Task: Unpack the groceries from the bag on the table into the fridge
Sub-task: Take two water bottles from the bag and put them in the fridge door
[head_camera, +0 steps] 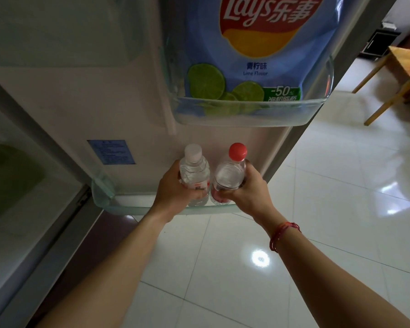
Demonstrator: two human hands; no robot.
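Two clear water bottles stand side by side in the bottom shelf (128,207) of the open fridge door (81,110). My left hand (173,190) is wrapped around the white-capped bottle (194,166). The red-capped bottle (231,171) is gripped by my right hand (246,190), which wears a red string bracelet at the wrist. Both bottles are upright and their bases sit behind the shelf's clear front rim. A blue Lay's lime chips bag (258,55) fills the door shelf above (246,114).
The fridge interior (14,185) lies at the left, dim. A glossy white tiled floor (317,209) spreads under my arms. A wooden table (405,65) stands at the far right, with a dark cabinet (379,43) behind it.
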